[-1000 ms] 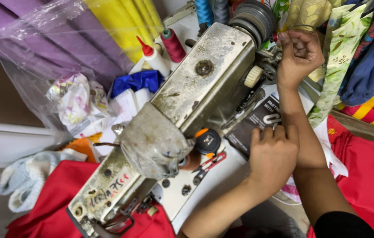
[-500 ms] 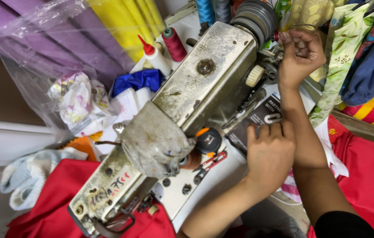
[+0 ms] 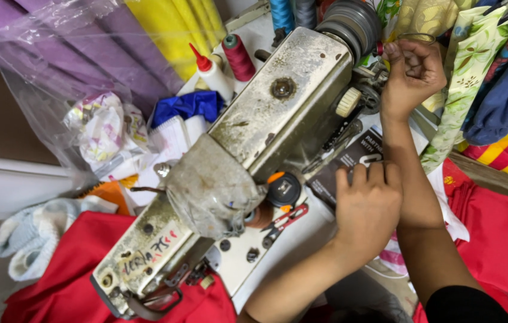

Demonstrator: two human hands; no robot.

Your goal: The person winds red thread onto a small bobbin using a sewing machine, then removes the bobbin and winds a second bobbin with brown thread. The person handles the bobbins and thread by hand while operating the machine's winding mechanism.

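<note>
**Hands barely shift at the wheel end of the sewing machine**

Since the earlier frame the left hand (image 3: 367, 203) has crept slightly up the dark card, while the right hand (image 3: 412, 75) has stayed by the handwheel (image 3: 349, 21).

The sewing machine (image 3: 278, 113), worn and grey, lies slantwise across the white worktop (image 3: 302, 239). The right hand's fingers are curled close together beside the wheel. Whether they pinch anything, I cannot tell. The left hand is spread flat, palm down, on the dark card (image 3: 349, 164), a black rectangle with white print just below the machine's arm.

The work in hand looks like fine fingering at the wheel end, which calls for a steady grip.

Further out are a round black-and-orange tape measure (image 3: 282, 188), red-handled snips (image 3: 284, 218), a white bottle (image 3: 215, 75) with a red nozzle, a maroon thread spool (image 3: 239, 57) and a clear plastic bag (image 3: 44, 90).
</note>
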